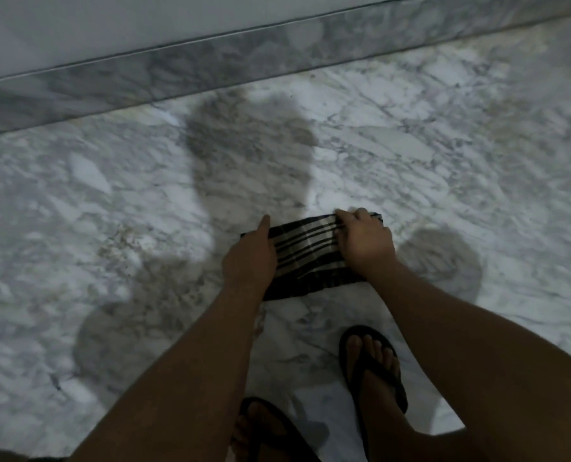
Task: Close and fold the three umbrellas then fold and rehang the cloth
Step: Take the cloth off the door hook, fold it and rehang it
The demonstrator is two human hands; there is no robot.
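Two cloth (305, 253) edges: left hand (249, 258) presses, right hand (365, 243) pinches

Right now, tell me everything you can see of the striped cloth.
The cloth is dark fabric with pale bands and thin dark stripes, folded into a small flat rectangle. It lies on the marble floor ahead of the sandalled feet. The left hand rests on its left edge, grip unclear; the right hand curls its fingers over its far right corner.

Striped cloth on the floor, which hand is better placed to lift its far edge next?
Probably the right hand: its fingers curl over the far corner of the striped cloth. The left hand lies straight along the side.
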